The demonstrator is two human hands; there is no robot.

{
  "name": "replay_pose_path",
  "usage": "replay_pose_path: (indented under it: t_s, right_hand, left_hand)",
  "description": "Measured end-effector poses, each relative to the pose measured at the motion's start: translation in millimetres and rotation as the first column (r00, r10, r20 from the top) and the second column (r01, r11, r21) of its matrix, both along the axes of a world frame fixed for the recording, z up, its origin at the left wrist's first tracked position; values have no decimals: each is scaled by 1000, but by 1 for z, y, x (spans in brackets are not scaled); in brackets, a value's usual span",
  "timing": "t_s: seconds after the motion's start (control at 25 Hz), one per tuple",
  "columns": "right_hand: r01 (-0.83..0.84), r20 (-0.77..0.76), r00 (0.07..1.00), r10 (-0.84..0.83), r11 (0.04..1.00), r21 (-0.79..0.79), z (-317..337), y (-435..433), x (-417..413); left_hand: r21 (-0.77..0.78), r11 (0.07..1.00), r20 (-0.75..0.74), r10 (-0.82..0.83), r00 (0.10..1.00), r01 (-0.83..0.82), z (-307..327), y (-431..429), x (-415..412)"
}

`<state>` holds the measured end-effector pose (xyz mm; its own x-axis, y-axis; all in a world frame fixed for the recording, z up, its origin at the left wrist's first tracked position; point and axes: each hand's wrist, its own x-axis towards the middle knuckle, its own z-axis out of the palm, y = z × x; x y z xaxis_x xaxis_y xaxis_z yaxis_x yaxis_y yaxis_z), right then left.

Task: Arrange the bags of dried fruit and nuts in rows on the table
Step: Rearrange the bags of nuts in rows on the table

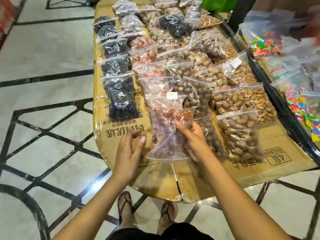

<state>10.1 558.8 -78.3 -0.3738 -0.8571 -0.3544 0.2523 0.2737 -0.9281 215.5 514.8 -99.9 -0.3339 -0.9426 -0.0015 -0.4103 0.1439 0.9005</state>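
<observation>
A clear zip bag of reddish dried fruit (166, 129) lies at the near end of the cardboard-covered table (216, 177). My right hand (192, 137) grips its right edge, fingers curled round the plastic. My left hand (129, 149) hovers just left of the bag with fingers straight, over the cardboard. Behind run rows of bags: dark dried fruit (119, 97) on the left, reddish fruit (155, 82) in the middle, brown nuts (240, 135) and yellowish nuts (256, 103) on the right.
A second table at the right holds bags of colourful candy (297, 101). Another person's blurred hand (311, 26) moves a clear bag there. A green container (218, 3) stands at the far end. My sandalled feet (124, 203) stand on the patterned tile floor.
</observation>
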Motion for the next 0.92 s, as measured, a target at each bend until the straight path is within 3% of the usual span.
replay_pose_path:
  t_s: [0.12, 0.16, 0.28, 0.44, 0.56, 0.6, 0.68, 0.76, 0.8, 0.84, 0.92]
  right_hand:
    - [-100, -323, 937, 130, 989, 107, -2, -2, 21]
    - [-92, -367, 922, 121, 991, 97, -2, 0, 28]
    - [6, -359, 933, 15, 998, 58, -2, 6, 40]
    - [22, -339, 941, 15, 994, 106, -5, 6, 36]
    - [-138, -373, 913, 165, 986, 97, 19, 0, 19]
    - [-268, -429, 849, 310, 951, 156, 34, -5, 15]
    - [-461, -557, 553, 620, 784, 416, 60, -25, 16]
    - [-433, -577, 259, 774, 627, 647, 68, -47, 34]
    - [-385, -579, 195, 792, 605, 697, 66, -52, 40]
    - [-343, -592, 205, 779, 624, 702, 60, -50, 42]
    - [-218, -705, 334, 625, 779, 588, 43, -26, 38]
  left_hand:
    - [-28, 999, 58, 48, 997, -47, -6, -4, 14]
    - [-31, 998, 71, 51, 996, -49, -6, -4, 16]
    - [-31, 997, 84, 67, 994, -65, -8, -2, 26]
    - [36, 998, 62, 43, 997, -46, -21, -14, 51]
    - [48, 998, 36, -45, 998, 43, -23, -31, 62]
    - [51, 995, 30, -90, 995, 88, -20, -40, 64]
    - [28, 986, 19, -167, 986, 166, -6, -60, 64]
    - [-13, 971, 8, -240, 971, 241, 5, -81, 62]
    - [-25, 960, 7, -278, 961, 278, 9, -89, 59]
    - [-26, 950, 10, -310, 951, 310, 10, -93, 57]
    - [5, 934, 15, -356, 934, 356, 13, -94, 51]
